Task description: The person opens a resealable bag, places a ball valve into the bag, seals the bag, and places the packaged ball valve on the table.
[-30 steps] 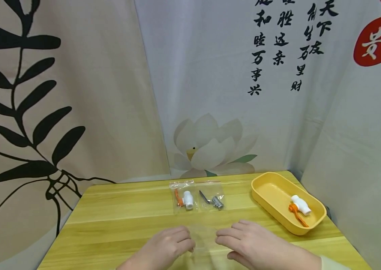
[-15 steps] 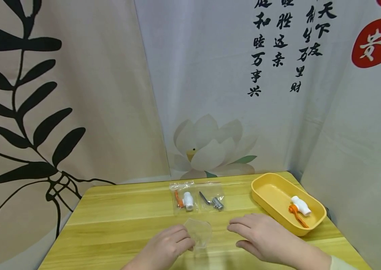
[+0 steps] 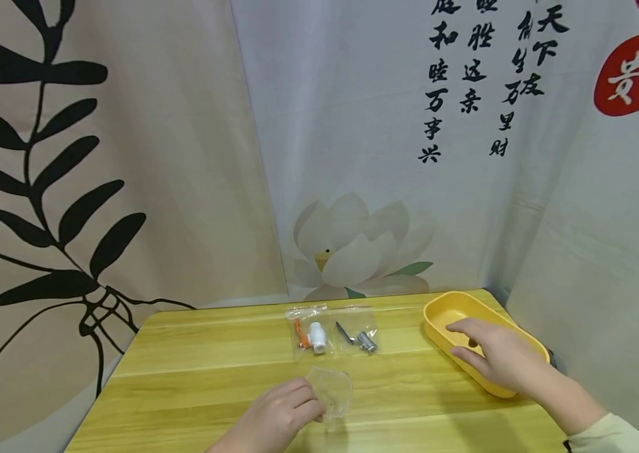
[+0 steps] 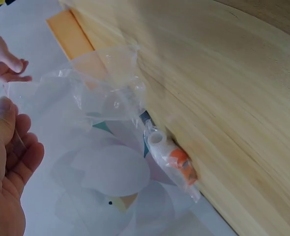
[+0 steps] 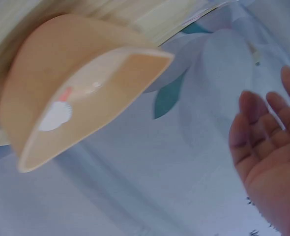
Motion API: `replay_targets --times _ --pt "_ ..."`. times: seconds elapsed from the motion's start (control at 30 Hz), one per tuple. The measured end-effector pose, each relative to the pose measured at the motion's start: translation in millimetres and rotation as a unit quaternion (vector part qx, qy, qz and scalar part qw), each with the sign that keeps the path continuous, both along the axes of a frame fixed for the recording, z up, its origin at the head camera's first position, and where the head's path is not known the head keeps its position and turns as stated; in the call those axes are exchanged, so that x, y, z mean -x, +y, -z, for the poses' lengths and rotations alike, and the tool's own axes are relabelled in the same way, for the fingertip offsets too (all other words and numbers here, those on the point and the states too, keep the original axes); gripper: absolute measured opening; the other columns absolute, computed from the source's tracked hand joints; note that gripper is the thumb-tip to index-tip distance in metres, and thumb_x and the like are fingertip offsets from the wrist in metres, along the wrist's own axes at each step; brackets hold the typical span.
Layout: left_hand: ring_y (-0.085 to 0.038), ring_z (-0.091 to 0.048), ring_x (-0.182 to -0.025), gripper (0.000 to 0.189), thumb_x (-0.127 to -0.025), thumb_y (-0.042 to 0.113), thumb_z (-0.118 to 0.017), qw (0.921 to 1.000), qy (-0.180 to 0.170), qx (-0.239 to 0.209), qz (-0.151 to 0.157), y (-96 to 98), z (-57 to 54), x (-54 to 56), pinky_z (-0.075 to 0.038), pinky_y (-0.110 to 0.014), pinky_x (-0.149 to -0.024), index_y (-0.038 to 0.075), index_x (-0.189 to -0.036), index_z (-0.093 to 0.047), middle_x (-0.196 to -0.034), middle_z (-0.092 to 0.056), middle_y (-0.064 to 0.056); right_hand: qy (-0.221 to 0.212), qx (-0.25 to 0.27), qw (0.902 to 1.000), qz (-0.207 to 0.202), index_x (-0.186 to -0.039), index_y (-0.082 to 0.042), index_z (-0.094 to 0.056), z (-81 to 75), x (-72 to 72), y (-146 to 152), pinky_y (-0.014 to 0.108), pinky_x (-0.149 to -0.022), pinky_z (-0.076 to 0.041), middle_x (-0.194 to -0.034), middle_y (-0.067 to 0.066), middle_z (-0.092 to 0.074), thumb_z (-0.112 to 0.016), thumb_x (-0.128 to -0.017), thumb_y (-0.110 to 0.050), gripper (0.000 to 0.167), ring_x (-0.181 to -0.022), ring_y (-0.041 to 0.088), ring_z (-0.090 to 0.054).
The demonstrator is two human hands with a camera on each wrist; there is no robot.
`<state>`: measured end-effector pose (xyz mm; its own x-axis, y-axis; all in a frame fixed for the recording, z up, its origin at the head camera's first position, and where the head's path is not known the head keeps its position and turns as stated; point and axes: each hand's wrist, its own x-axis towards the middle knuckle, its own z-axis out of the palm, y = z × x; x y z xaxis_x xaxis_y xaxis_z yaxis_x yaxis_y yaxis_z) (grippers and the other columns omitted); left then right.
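Note:
My left hand (image 3: 282,412) pinches an unfilled clear plastic bag (image 3: 331,391) by its edge, low over the middle of the table. The left wrist view shows the bag (image 4: 98,93) hanging from the thumb and fingers (image 4: 24,167). Over the yellow tray (image 3: 438,345) at the right, my right hand (image 3: 500,355) has its fingers loosely bent, with nothing in them. A white fitting (image 5: 56,116) with an orange part (image 5: 65,94) lies inside the tray in the right wrist view. In the head view my right hand hides these pieces.
Two clear zip bags lie at the back of the table (image 3: 195,358). One zip bag (image 3: 309,314) has a white fitting (image 3: 317,338) and an orange handle (image 3: 302,336); the other (image 3: 357,314) has a metal fitting (image 3: 366,342) and a dark, narrow piece (image 3: 344,332). A printed curtain (image 3: 353,126) hangs behind.
My right hand has let go of the clear bag's side and moved right to above the yellow tray. My left hand stays in place with the bag.

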<state>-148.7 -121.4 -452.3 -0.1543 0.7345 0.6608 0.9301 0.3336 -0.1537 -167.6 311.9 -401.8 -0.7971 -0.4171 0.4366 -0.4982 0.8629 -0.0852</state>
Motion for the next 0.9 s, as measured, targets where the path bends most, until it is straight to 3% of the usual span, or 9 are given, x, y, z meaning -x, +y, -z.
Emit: replay_targets --times 0.1,0.17,0.27,0.4,0.57,0.73,0.9 --pt "-0.001 -0.060 -0.088 0.026 -0.105 0.040 -0.063 1.0000 0.003 -0.003 -0.002 0.1 1.1 -0.2 -0.052 -0.008 -0.085 0.017 -0.096 -0.074 -0.091 -0.067 0.013 -0.061 0.001 0.9930 0.101 -0.124 -0.011 -0.075 0.1 5.7 15.3 0.035 -0.060 -0.056 -0.103 0.001 -0.080 -0.080 -0.096 -0.033 0.035 -0.076 0.012 -0.070" --pt "-0.001 -0.060 -0.087 0.031 -0.106 0.043 -0.060 1.0000 0.004 -0.004 -0.003 0.2 1.8 -0.3 -0.052 -0.007 -0.084 0.017 -0.096 -0.074 -0.090 -0.066 0.013 -0.108 0.001 0.9792 0.172 -0.124 -0.009 -0.075 1.2 10.1 27.0 0.043 -0.058 -0.055 -0.101 0.007 -0.081 -0.075 -0.100 -0.037 0.037 -0.077 0.023 -0.073" --pt "-0.001 -0.060 -0.087 0.031 -0.107 0.042 -0.060 1.0000 0.005 -0.003 -0.004 0.2 2.1 -0.7 -0.052 -0.007 -0.083 0.018 -0.095 -0.074 -0.090 -0.066 0.013 -0.179 -0.003 0.9551 0.236 -0.120 -0.005 -0.075 5.8 18.3 45.2 0.051 -0.057 -0.052 -0.099 0.016 -0.078 -0.069 -0.102 -0.043 0.042 -0.080 0.035 -0.072" --pt "-0.001 -0.060 -0.087 0.032 -0.106 0.044 -0.060 1.0000 0.006 -0.002 -0.005 -0.1 2.4 -0.9 -0.052 -0.007 -0.084 0.018 -0.095 -0.074 -0.090 -0.067 0.013 -0.246 -0.015 0.9339 0.259 -0.094 -0.008 -0.070 17.4 27.2 62.8 0.050 -0.059 -0.049 -0.085 0.013 -0.069 -0.068 -0.100 -0.049 0.041 -0.076 0.031 -0.064" --pt "0.000 -0.061 -0.088 0.029 -0.106 0.041 -0.061 1.0000 0.005 0.002 -0.006 0.2 3.0 -0.6 -0.052 -0.007 -0.085 0.018 -0.094 -0.075 -0.090 -0.068 0.013 -0.279 -0.019 0.9212 0.271 -0.077 -0.013 -0.059 35.0 34.8 71.1 0.049 -0.060 -0.049 -0.076 0.008 -0.060 -0.070 -0.099 -0.051 0.044 -0.072 0.028 -0.059" --pt "-0.001 -0.061 -0.087 0.020 -0.104 0.033 -0.066 1.0000 0.005 0.003 -0.008 0.6 3.6 -0.9 -0.052 -0.008 -0.085 0.018 -0.093 -0.074 -0.090 -0.068 0.013 -0.297 -0.028 0.9110 0.285 -0.081 -0.009 -0.062 49.9 44.7 70.0 0.053 -0.064 -0.054 -0.081 0.013 -0.062 -0.072 -0.098 -0.046 0.042 -0.076 0.031 -0.061" --pt "-0.001 -0.062 -0.089 0.016 -0.102 0.030 -0.068 0.9999 0.007 0.007 -0.010 1.0 3.3 -1.5 -0.053 -0.009 -0.086 0.019 -0.093 -0.074 -0.090 -0.068 0.013 -0.296 -0.039 0.9095 0.290 -0.092 -0.006 -0.066 60.8 53.3 69.2 0.058 -0.070 -0.056 -0.088 0.015 -0.066 -0.076 -0.093 -0.039 0.034 -0.080 0.032 -0.062"
